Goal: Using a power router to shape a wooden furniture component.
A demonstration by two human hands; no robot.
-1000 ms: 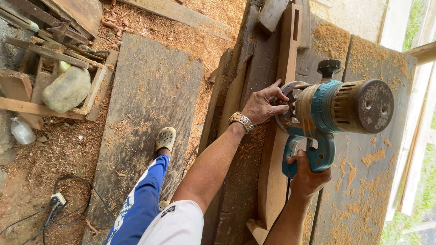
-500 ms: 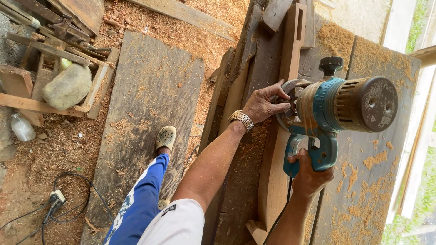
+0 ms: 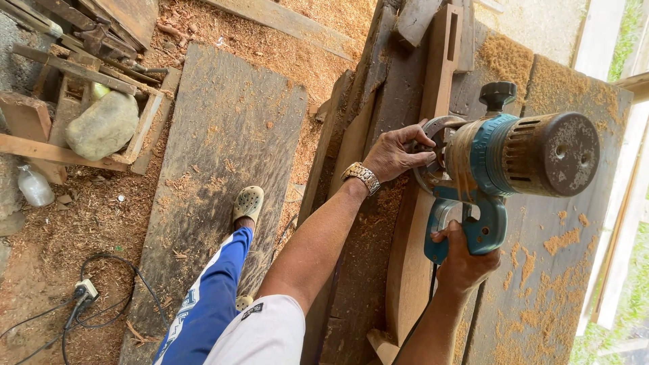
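Both hands on router (image 3: 514, 169), base hidden behind left hand (image 3: 399, 154)

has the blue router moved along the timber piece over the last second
Cannot tell. The blue router sits at nearly the same spot on the long timber piece, below its slot; both hands grip as before. Any slight shift could be the head camera moving.

Clear plastic bottle (image 3: 34, 186) standing on sawdust floor, far left; no labels, signs, screens.
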